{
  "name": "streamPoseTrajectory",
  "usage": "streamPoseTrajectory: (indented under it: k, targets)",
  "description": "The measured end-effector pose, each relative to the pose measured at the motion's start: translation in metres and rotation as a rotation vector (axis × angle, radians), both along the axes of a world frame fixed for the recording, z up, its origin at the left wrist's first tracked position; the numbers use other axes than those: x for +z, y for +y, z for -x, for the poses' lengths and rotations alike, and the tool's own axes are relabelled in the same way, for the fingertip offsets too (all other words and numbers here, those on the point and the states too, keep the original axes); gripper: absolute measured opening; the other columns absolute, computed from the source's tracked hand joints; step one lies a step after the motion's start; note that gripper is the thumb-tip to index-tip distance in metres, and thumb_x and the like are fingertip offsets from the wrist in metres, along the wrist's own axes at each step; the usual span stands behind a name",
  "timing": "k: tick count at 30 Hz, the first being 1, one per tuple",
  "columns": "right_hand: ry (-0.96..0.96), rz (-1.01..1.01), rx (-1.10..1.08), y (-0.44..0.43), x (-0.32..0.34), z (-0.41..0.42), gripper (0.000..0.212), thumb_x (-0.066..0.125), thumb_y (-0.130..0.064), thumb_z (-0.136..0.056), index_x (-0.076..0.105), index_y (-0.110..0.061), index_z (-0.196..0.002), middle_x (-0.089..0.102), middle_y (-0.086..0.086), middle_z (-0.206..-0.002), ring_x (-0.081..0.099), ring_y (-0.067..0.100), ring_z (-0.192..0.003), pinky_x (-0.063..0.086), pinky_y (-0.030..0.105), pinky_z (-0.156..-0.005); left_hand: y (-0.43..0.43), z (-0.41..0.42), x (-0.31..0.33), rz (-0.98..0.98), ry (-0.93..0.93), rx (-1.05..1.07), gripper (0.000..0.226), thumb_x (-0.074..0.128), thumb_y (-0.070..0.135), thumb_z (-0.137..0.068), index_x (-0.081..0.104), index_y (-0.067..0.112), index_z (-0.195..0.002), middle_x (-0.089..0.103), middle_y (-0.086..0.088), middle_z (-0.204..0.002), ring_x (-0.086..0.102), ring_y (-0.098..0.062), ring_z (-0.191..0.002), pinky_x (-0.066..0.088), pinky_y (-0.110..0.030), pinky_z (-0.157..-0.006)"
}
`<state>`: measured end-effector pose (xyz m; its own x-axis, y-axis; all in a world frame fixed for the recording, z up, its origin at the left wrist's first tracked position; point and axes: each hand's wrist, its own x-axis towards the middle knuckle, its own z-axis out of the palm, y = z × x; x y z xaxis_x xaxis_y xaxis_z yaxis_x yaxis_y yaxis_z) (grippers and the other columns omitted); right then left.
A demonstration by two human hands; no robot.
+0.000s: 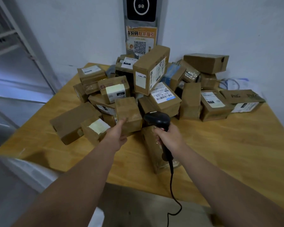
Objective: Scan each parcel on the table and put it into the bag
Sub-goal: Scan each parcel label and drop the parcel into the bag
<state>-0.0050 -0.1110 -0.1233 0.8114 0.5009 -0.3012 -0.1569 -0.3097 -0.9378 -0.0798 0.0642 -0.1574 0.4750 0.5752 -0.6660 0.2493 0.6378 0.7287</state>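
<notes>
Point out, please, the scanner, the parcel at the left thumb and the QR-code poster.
Scanner (156,119): head view, top of its black head.
Parcel (127,109): head view, its taped upper face.
QR-code poster (140,47): head view, the printed code square.

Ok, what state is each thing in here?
left hand: open, thumb touching small taped parcel
right hand: grips barcode scanner
large labelled box: tilted atop the parcel pile
long parcel: lying flat near wooden table edge

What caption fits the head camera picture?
The right hand grips the scanner while the left hand reaches a small parcel on the table.
</notes>
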Motion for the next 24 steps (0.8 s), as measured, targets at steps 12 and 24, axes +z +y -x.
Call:
streamPoseTrajectory:
  k: [12, 24]
  targets:
    - [0.254, -0.201, 0.005, 0.001, 0.001, 0.023, 0.032, 0.072, -0.027, -0.086, 0.063, -0.004, -0.107, 0.063, 0.003, -0.071, 0.063, 0.02, -0.071, 0.053, 0.032, -0.068, 0.029, 0.072, -0.003, -0.925, 0.071, -0.228, 0.101, 0.089, 0.016, -0.063, 0.024, 0.018, -0.14, 0.03, -0.007, -0.135, 0.043, -0.024, -0.121, 0.045, -0.044, -0.101]
    - [0.302, -0.306, -0.264, 0.017, 0.007, 0.039, 0.031, 0.084, -0.027, -0.074, 0.069, -0.027, -0.101, 0.075, -0.003, -0.102, 0.068, 0.019, -0.103, 0.053, 0.046, -0.096, 0.022, 0.073, -0.002, -1.766, -0.108, -0.679, 0.087, 0.082, -0.001, -0.066, 0.029, 0.024, -0.13, 0.021, -0.001, -0.137, 0.048, -0.042, -0.121, 0.051, -0.04, -0.087]
